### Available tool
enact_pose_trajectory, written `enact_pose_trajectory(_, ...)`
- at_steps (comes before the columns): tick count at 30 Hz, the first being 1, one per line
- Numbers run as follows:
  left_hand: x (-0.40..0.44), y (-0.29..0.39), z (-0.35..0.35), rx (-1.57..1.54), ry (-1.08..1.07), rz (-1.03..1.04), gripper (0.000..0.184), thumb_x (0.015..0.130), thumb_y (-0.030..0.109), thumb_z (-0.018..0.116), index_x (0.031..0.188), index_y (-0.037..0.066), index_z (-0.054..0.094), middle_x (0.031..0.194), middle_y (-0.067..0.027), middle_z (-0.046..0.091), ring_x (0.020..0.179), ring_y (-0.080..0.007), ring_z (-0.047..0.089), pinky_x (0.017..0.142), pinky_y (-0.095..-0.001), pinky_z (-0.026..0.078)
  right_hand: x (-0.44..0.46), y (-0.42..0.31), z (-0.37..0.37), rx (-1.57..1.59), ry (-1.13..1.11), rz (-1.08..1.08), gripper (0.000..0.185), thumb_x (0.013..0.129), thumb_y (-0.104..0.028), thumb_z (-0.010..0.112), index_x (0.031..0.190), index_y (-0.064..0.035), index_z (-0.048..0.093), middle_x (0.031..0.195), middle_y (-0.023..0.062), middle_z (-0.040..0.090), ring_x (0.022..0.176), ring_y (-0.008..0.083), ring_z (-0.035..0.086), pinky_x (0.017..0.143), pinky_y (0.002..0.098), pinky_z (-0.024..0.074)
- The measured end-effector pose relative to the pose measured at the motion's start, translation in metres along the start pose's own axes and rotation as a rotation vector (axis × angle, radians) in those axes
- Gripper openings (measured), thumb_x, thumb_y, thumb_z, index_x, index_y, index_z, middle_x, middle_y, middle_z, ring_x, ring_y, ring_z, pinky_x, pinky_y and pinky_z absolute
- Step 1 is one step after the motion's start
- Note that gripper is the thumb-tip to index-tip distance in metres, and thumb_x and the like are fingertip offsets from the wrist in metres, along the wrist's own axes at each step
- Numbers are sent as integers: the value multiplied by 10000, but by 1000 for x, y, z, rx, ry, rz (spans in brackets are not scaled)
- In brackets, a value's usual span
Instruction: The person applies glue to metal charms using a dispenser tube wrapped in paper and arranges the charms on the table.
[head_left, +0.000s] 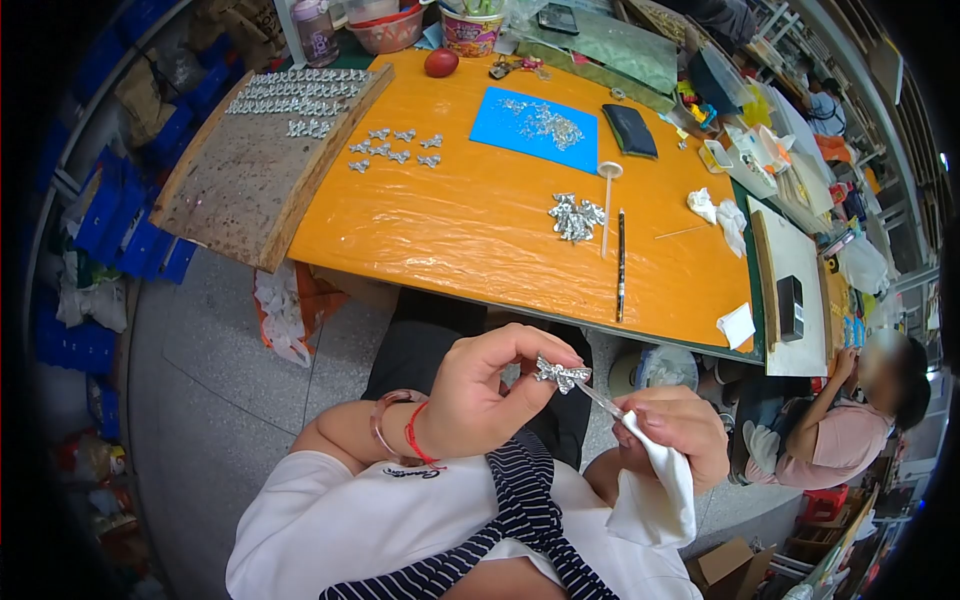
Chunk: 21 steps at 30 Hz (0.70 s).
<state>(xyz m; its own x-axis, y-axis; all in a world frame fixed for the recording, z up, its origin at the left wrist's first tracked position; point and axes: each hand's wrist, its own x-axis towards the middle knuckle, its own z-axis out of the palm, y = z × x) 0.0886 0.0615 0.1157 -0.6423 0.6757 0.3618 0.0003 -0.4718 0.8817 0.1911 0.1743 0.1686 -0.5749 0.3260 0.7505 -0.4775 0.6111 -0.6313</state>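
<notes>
My left hand point(475, 395) pinches a small silver bow-shaped ornament point(562, 375) between thumb and fingers, above my lap. My right hand point(685, 430) is closed around a thin, clear, pointed stick-like tool point(600, 400) and a white tissue point(658, 490) that hangs below the fingers. The tool's tip meets or nearly meets the ornament; exact contact is too small to tell. On the orange tabletop point(430, 230) lie a pile of similar silver pieces point(577, 217) and several separate bows point(398, 150). A blue mat point(535, 128) bears scattered tiny shiny bits.
Rows of silver bows point(300, 90) stand on a wooden-edged board point(225, 170) at the left. A dark pencil-like stick point(621, 265), a white disc-topped rod point(607, 210) and crumpled tissues point(732, 222) lie at the right. Another person point(845, 435) sits at the far right.
</notes>
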Motion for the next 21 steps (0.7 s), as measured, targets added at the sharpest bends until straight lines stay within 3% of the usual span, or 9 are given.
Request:
enact_pose_trajectory(7,2,1,1,115,-13,84,156,708,-5,521,857,18,563,852,-77,594,592,-72,481,520,-183,381,-1,1,0,-106,-5,37,238,526,27,723,712,-27,587,642,86,588,573,199,593,496,247,477)
enact_pose_trajectory(9,3,1,2,121,-10,102,159,704,-9,522,854,21,565,847,-75,595,575,-72,471,518,-182,379,-2,7,-3,-95,-78,-109,196,616,82,620,781,45,521,630,132,565,537,210,578,473,248,453)
enact_pose_trajectory(21,5,-1,1,143,-31,119,174,695,-11,529,860,26,567,843,-70,593,538,-68,445,495,-182,371,-1,7,-5,-82,-93,-103,204,615,65,630,789,41,526,618,131,574,538,203,583,482,250,452)
